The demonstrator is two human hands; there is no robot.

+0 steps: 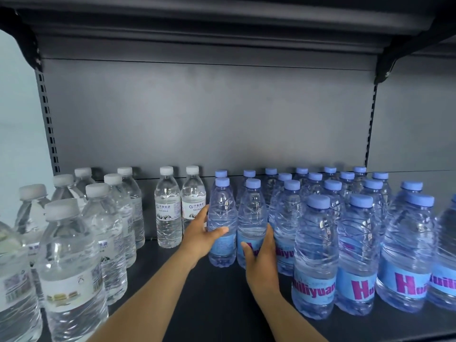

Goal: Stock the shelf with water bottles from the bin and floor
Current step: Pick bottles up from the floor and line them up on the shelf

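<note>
**Two blue bottles set down at the edge of the blue block**

Left hand [199, 234]: wrapped round the body of a clear blue-tinted plastic water bottle with a blue cap [222, 218], thumb across the front, fingers behind. Right hand [260, 257]: clamped the same way on a second blue-capped bottle of the same kind [251, 218], thumb over the label, fingers curled round its right side. Both bottles upright, bases apparently on the dark metal shelf deck [217, 292], sides touching. Gripped low, probably to steady them while set down and squared up.

Landmark: the held pair.

- Directly behind the pair: two more blue caps in line, so likely extending two columns forward.
- Right of the pair: packed block of blue-capped bottles with blue "Huiliyuan" labels [357, 243], nearest one just beside the right hand's fingers. Like kept with like.
- Left of the pair, just beside the left hand: two clear white-capped bottles with white labels [180, 206], standing further back, near the grey back panel [209, 114].
- Further left of the pair: cluster of clear white-capped bottles [74, 243] in rows reaching to the front edge.
- In front of the pair: bare deck under both forearms, room for further bottles.

Bin and floor out of view. Judged mid-task: grip not yet released.
</note>
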